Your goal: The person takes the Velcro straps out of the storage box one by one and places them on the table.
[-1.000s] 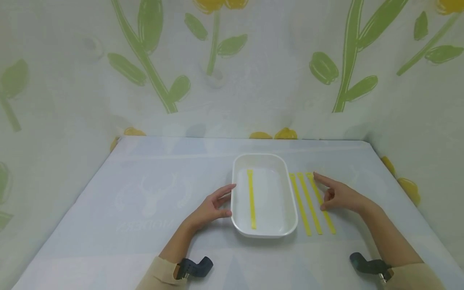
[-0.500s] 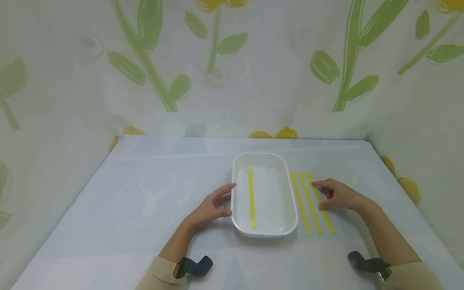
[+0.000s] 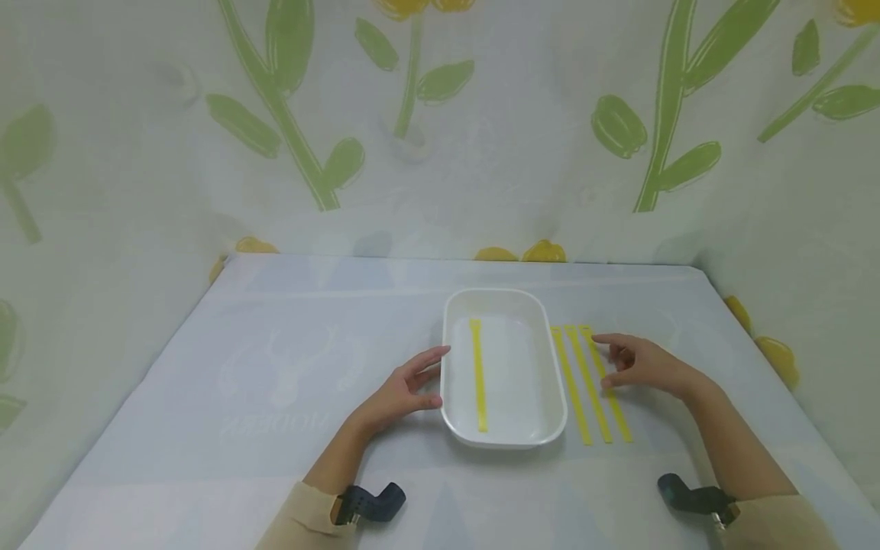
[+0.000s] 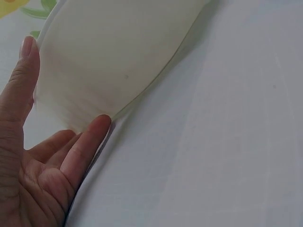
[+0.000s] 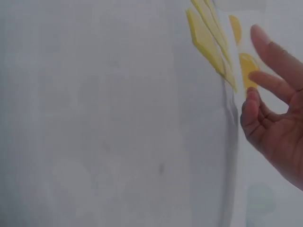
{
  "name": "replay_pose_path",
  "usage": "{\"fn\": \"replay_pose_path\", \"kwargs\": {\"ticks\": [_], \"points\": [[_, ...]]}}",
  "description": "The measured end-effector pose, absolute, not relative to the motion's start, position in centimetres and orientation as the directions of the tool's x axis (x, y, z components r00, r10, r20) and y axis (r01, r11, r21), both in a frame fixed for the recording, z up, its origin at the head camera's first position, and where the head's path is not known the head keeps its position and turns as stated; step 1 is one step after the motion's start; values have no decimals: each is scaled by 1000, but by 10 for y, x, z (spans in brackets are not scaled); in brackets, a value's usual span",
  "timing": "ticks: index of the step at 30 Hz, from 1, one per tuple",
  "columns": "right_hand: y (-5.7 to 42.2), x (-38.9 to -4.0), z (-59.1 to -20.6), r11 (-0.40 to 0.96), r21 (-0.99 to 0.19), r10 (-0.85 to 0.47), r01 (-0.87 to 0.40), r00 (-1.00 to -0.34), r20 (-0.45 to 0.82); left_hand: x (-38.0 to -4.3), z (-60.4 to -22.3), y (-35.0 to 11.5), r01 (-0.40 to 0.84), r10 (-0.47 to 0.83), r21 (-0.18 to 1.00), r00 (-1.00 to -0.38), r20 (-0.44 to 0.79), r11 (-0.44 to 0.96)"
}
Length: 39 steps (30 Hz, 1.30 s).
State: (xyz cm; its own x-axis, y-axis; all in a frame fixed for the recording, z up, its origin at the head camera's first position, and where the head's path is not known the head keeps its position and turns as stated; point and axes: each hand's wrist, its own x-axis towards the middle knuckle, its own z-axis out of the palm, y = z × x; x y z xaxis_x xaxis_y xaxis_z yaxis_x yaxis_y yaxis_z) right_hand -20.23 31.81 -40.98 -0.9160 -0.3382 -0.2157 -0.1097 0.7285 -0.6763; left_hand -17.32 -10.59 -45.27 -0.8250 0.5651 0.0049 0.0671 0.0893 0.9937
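Note:
A white rectangular tray (image 3: 522, 374) stands mid-table with one flat yellow strip (image 3: 479, 382) lying lengthwise in it. My left hand (image 3: 402, 388) rests against the tray's left side, index fingertip and thumb touching near the rim; the left wrist view has its fingers by the pale outer wall (image 4: 118, 61). Right of the tray lie three more yellow strips, nearly parallel, each with a small slotted upper end. My right hand (image 3: 651, 367) is at the rightmost strip (image 3: 622, 422), index fingertip near its upper end and thumb at its middle. In the right wrist view its other fingers are bent, gripping nothing.
The table (image 3: 289, 443) has a pale printed cover. Behind it and at both sides hangs cloth (image 3: 509, 153) with green leaves and yellow flowers. A dark device (image 3: 374, 504) is strapped to my left wrist, another (image 3: 694, 495) to the right.
My right index fingertip has moved down from the rightmost strip's upper end, then slightly up again. That strip's lower end has shifted a little left. Left hand and tray hold still.

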Motion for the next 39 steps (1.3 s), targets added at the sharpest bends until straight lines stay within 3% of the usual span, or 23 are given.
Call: {"fn": "replay_pose_path", "kwargs": {"ticks": [24, 39], "points": [[266, -230, -363, 456, -855, -542, -248, -839, -46, -174, -454, -106, 66, 567, 995, -823, 12, 75], [228, -244, -331, 484, -842, -563, -239, -821, -91, -173, -454, -106, 65, 567, 995, -824, 10, 77]]}}
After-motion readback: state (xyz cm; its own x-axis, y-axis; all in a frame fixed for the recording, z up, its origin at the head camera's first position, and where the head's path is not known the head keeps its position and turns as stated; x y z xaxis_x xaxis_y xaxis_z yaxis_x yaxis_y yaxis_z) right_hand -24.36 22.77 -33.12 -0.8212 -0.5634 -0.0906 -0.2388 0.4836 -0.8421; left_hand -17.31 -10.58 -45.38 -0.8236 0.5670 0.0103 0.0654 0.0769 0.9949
